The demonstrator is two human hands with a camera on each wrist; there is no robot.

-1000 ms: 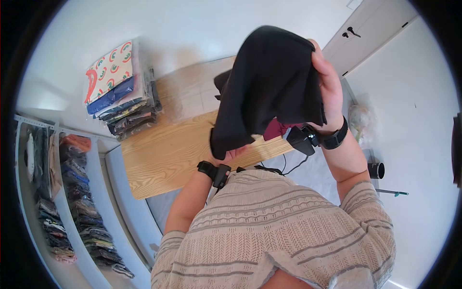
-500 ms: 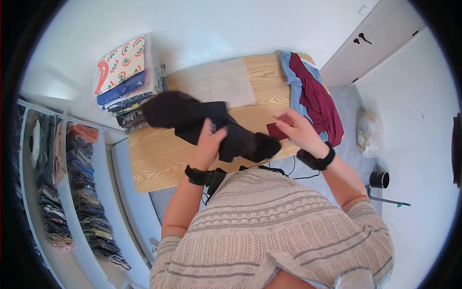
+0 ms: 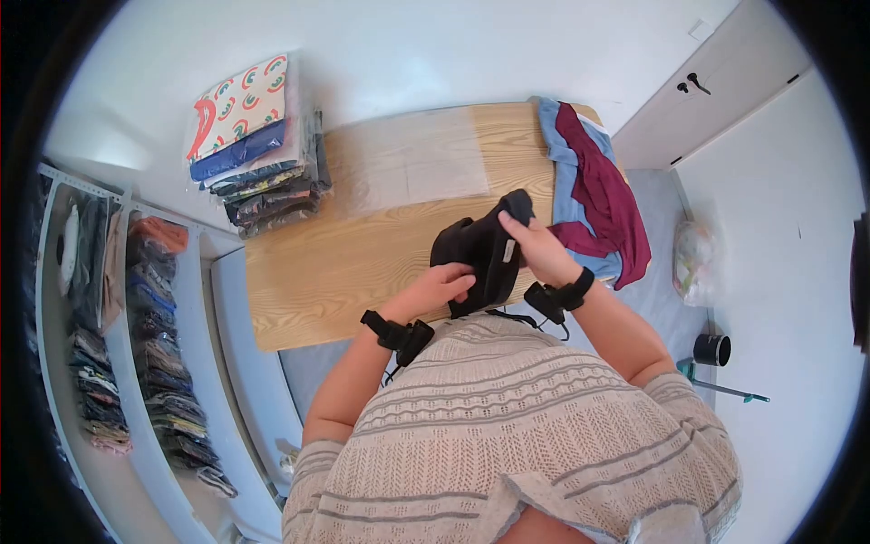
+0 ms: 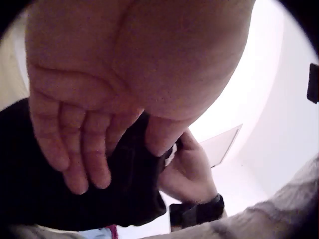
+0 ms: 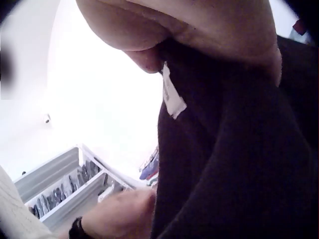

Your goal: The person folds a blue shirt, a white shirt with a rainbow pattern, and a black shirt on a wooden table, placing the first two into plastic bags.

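Far left on my head feed: shelf rack (image 3: 136,363) packed with folded clothes. Next to it, a stack of bagged garments (image 3: 258,145) sits at the table's back-left corner, rainbow print on top. The wooden table (image 3: 317,272) has a clear plastic sheet (image 3: 417,168) lying flat towards the back.

Left hand (image 3: 435,290) is at the near table edge, against the lower left side of the black garment (image 3: 480,254). On the left wrist cam I see its fingers (image 4: 89,149) side by side, close together and nearly straight, laid on the cloth, with the thumb apart from them. I can't tell whether the thumb nips any fabric.

The garment is bunched and held up just above the near edge of the table, between both hands.

Right hand (image 3: 535,249) has the upper right part of it. On the right wrist cam its thumb and fingers are pinching the cloth right beside a small white label (image 5: 172,94).

Right of that, blue and maroon clothes (image 3: 598,199) are draped over the table's right end. On the floor beyond are a plastic bag (image 3: 693,258) and a black cup (image 3: 711,349).
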